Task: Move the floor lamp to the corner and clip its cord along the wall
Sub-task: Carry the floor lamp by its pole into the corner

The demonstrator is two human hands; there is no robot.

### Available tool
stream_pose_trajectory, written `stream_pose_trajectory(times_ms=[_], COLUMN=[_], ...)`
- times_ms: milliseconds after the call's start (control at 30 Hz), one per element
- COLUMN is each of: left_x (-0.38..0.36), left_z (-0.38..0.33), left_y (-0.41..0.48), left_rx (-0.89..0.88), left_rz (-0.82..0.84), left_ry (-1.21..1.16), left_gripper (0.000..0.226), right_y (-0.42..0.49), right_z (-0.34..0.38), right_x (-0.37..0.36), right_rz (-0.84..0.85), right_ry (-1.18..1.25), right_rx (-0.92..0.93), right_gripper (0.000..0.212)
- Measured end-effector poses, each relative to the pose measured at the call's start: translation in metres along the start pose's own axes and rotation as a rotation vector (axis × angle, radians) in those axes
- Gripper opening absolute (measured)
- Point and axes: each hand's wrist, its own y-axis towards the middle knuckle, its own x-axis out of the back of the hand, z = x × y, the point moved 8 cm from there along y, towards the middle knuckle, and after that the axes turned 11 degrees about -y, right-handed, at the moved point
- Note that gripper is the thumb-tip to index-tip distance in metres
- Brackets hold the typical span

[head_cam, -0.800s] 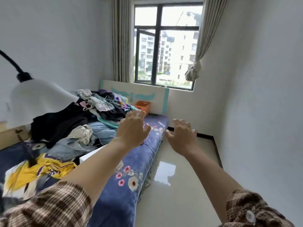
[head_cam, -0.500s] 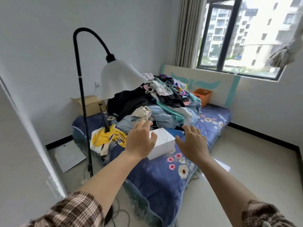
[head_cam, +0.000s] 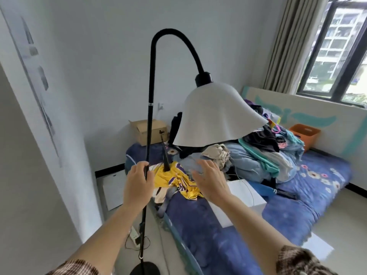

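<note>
A black floor lamp (head_cam: pixel 150 108) stands between the bed and the left wall, with a curved neck and a white flared shade (head_cam: pixel 213 114) hanging over the bed. Its round base (head_cam: pixel 145 269) rests on the floor at the bottom edge. My left hand (head_cam: pixel 139 181) is wrapped around the pole at mid height. My right hand (head_cam: pixel 211 179) hovers to the right of the pole with its fingers spread, holding nothing. The lamp's cord (head_cam: pixel 148 242) loops on the floor beside a white power strip (head_cam: pixel 134 236).
A low bed (head_cam: pixel 288 213) with a blue flowered cover fills the right side, piled with clothes (head_cam: pixel 264 153), a yellow jersey (head_cam: pixel 176 178) and a white box (head_cam: pixel 238 197). A cardboard box (head_cam: pixel 148 130) sits at the wall. An orange bin (head_cam: pixel 304 133) stands under the window.
My view swung left from the window to the lamp. My left hand reached out and closed around the pole. My right hand stayed spread beside it.
</note>
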Motion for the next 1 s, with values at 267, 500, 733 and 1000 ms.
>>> stream_pose_trajectory(times_ms=[267, 500, 733, 1000], left_x=[-0.029, -0.056, -0.065, -0.085], left_z=[0.088, 0.127, 0.127, 0.112], left_y=[0.053, 0.068, 0.086, 0.074], left_rx=[0.185, 0.298, 0.305, 0.243], left_rz=[0.054, 0.132, 0.204, 0.312], left_ry=[-0.168, -0.289, -0.339, -0.343], left_gripper=[0.045, 0.052, 0.037, 0.029], right_y=[0.104, 0.147, 0.158, 0.140], right_z=[0.077, 0.125, 0.118, 0.091], right_x=[-0.069, -0.082, -0.090, -0.073], right_rz=[0.178, 0.123, 0.158, 0.119], right_ry=[0.526, 0.721, 0.793, 0.852], right_rx=[0.055, 0.173, 0.123, 0.097], right_gripper=[0.043, 0.025, 0.018, 0.018])
